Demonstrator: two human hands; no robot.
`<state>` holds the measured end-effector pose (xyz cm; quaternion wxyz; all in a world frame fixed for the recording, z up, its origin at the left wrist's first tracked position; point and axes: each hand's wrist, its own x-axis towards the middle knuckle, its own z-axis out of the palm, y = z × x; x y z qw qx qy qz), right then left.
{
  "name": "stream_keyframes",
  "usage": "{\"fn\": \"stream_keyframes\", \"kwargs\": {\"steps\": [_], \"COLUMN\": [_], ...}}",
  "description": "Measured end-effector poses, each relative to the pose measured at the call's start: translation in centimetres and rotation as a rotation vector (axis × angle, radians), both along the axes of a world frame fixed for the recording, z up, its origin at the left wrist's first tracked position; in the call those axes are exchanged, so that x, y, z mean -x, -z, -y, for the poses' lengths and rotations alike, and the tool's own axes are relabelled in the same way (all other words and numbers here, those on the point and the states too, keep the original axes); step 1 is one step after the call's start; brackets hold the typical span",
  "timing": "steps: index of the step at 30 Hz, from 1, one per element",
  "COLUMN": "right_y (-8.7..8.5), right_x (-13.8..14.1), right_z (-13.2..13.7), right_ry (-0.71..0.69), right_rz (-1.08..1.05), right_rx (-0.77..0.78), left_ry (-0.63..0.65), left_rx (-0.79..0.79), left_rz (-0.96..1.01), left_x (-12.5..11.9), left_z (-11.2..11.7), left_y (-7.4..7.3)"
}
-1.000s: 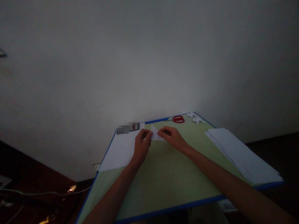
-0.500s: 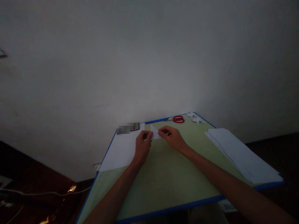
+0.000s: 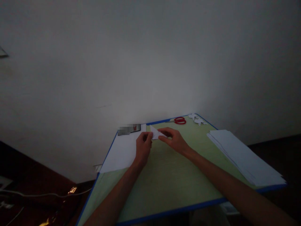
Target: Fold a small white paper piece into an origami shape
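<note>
A small piece of folded white paper [image 3: 155,133] is held above the far middle of the green table [image 3: 169,175]. My left hand [image 3: 143,144] pinches its left side between thumb and fingers. On the right side of the paper, my right hand [image 3: 174,139] has its thumb and fingertips closed around the edge. A pointed corner sticks up between the two hands. Parts of the paper are hidden behind my fingers.
Red-handled scissors [image 3: 180,121] lie at the back edge near several folded paper pieces [image 3: 197,119]. A stack of white paper [image 3: 242,157] covers the right side. On the left, a phone-like object [image 3: 136,127] rests on a white sheet [image 3: 119,153]. Behind stands a wall [image 3: 150,62].
My right thumb and fingers have shifted their hold along the folded paper, and a corner now shows pointing right under them. My left hand has barely moved.
</note>
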<state>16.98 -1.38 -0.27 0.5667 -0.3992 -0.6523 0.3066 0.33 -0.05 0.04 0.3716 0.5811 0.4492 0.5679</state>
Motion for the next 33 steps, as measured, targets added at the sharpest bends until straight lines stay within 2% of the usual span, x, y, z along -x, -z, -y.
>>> {"fn": "stream_keyframes", "kwargs": {"steps": [7, 33], "right_y": [-0.13, -0.01], "right_x": [-0.22, -0.05], "right_z": [0.17, 0.0], "right_ry": [-0.034, -0.019], "right_rz": [0.135, 0.194], "right_rx": [-0.134, -0.103], "left_ry": [0.003, 0.045], "left_rx": [0.016, 0.06], "left_rz": [0.066, 0.069], "left_x": [-0.05, 0.15], "left_z": [0.08, -0.16], "left_y": [-0.27, 0.22]}}
